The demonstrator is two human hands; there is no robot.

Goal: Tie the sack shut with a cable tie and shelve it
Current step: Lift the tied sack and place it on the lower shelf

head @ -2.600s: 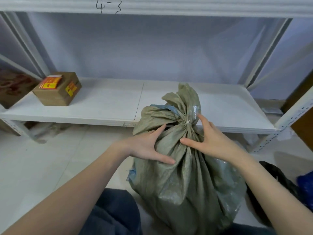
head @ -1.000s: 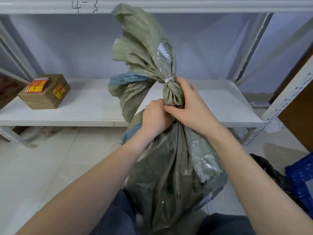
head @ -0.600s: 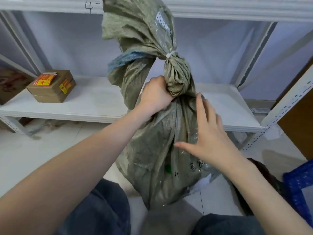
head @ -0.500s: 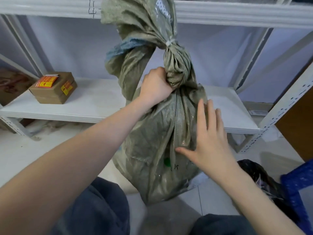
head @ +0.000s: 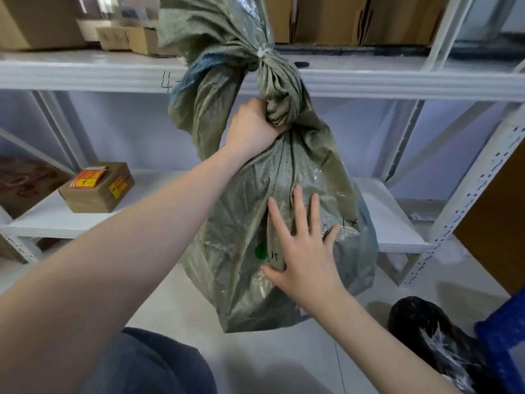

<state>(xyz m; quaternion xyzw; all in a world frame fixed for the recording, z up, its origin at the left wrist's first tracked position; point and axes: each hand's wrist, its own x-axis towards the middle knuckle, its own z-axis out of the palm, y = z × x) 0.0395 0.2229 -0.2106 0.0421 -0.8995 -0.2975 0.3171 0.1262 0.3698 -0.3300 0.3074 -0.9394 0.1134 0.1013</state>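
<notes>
Sack: green woven sack (head: 255, 223) is hanging off the floor in front of the white shelving, its bottom above the grey floor (head: 270, 365) and its gathered neck level with the upper shelf (head: 85, 72).
Cable tie: white cable tie (head: 262, 52) is cinching the neck, with loose sack fabric flaring above it.
Left hand: left hand (head: 252, 125) is gripping the bunched neck just below the tie, fingers curled round the fabric, forearm reaching up from the lower left.
Right hand: right hand (head: 301, 245) is lying flat against the near side of the sack's body, fingers straight and spread, thumb pointing left, holding nothing.
Lower shelf: white lower shelf (head: 397, 223) is sitting behind the sack; a small cardboard box (head: 98, 187) with orange and yellow labels is resting on its left part, well apart from the sack.
Upper shelf load: cardboard cartons (head: 341, 18) are standing along the upper shelf, behind the sack's top.
Floor, right: black bag (head: 426, 336) and blue crate (head: 502, 336) are lying near the right upright (head: 468, 194).
Hard to make out: sack top is running out of frame; left fingertips are hidden behind the neck; black handwriting and a green spot on the sack are unreadable; the marking on the upper shelf's edge is partly covered by the sack.
</notes>
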